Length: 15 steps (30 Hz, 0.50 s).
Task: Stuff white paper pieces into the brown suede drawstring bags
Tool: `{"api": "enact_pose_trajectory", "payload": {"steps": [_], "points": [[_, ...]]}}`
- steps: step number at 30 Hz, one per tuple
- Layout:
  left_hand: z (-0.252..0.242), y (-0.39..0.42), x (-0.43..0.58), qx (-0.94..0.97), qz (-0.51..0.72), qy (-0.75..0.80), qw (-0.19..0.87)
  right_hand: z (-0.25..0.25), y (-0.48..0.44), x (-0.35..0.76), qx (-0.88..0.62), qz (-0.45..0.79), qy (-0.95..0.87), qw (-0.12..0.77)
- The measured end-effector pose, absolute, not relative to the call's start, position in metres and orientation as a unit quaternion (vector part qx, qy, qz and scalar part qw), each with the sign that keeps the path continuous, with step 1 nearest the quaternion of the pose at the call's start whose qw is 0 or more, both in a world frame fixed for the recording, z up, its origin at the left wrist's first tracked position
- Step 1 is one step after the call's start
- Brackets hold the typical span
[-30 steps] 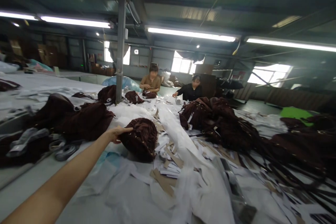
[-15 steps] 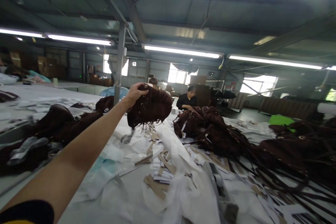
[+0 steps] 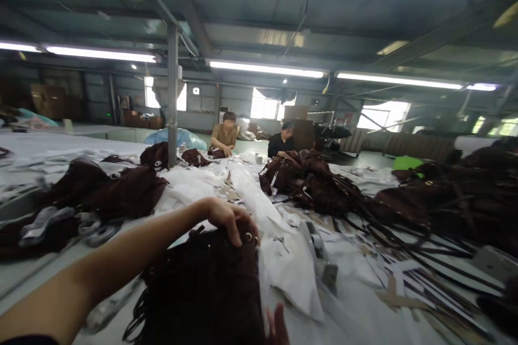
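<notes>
Single head-worn view, forward across the cluttered table (image 3: 364,307)

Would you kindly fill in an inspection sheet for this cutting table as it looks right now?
Surface: long grey table, largely covered.
Job's things: dark brown fringed piece, held at its top edge.
Clutter: white sheeting, cardboard strips, brown piles.
Hands: left hand grips the piece; right hand, only fingertips visible at its lower edge.
Cables: nothing seen.
Surroundings: steel post, tube lights, two seated co-workers at the far end.
</notes>
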<state>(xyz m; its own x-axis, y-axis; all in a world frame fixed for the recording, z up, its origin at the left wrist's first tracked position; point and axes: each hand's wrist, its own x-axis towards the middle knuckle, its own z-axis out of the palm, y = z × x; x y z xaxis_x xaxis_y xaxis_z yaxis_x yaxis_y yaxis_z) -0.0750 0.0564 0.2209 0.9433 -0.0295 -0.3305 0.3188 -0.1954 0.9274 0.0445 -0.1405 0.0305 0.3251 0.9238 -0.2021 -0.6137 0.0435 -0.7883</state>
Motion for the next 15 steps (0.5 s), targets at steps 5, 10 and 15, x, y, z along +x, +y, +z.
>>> {"api": "enact_pose_trajectory", "payload": {"steps": [5,10,15], "points": [[0.143,0.065,-0.054,0.768,-0.175,0.111,0.605,-0.003,-0.156,0.028,-0.449,0.486,-0.128,0.738],[0.115,0.08,-0.035,0.78,-0.135,0.142,0.595,-0.007,-0.171,0.073,-0.499,0.354,-0.046,0.79],[0.086,0.078,-0.01,0.803,-0.005,0.202,0.561,-0.013,-0.179,0.134,-0.648,0.198,-0.093,0.73]]}}
